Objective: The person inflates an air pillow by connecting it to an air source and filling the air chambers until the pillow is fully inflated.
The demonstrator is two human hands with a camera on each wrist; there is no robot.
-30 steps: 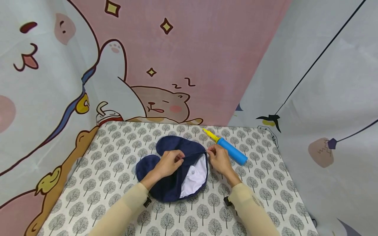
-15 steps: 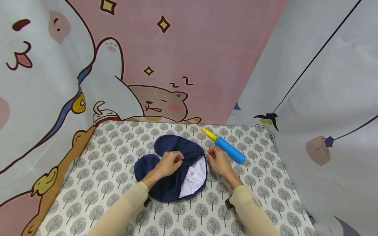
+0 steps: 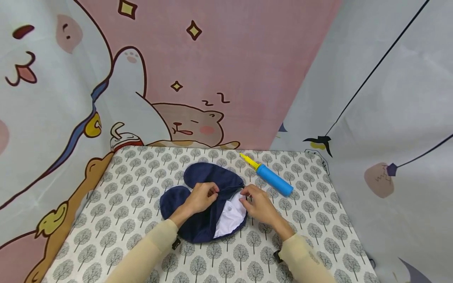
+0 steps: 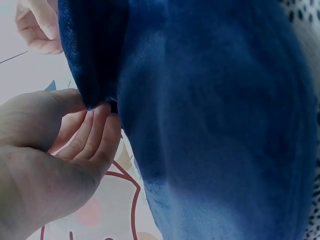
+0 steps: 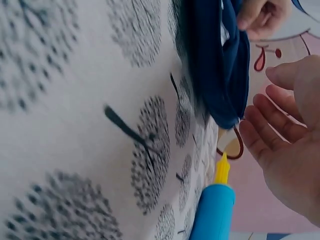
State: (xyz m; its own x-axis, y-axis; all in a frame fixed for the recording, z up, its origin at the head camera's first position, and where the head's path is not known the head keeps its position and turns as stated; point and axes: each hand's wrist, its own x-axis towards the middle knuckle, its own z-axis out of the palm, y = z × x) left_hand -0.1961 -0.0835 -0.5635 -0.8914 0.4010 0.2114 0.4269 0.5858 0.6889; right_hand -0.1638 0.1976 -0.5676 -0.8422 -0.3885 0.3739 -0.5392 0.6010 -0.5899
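A navy, plush U-shaped neck pillow (image 3: 211,173) lies flat in the head view, its two rounded arms toward the far left. Through the open edge of its cover shows a white inner liner (image 3: 231,221) with a small round valve (image 3: 229,208). My left hand (image 3: 201,199) pinches the lip of that opening between thumb and fingertips, as the left wrist view shows close up. Beside the opening's far right corner, my right hand (image 3: 262,204) has its thumb apart from its fingers and nothing between them. In the right wrist view its fingertips (image 5: 248,129) are right beside the navy cover.
A blue hand pump (image 3: 275,180) with a yellow nozzle (image 3: 249,160) lies behind and right of the pillow. The tree-patterned tablecloth (image 3: 124,239) spreads under everything. Printed cartoon curtains (image 3: 240,70) stand at the back and sides.
My right fingers pinched the opening's far right corner earlier; now they have let go and spread, the hand slightly nearer me. My left hand keeps its pinch. The head view has shifted slightly.
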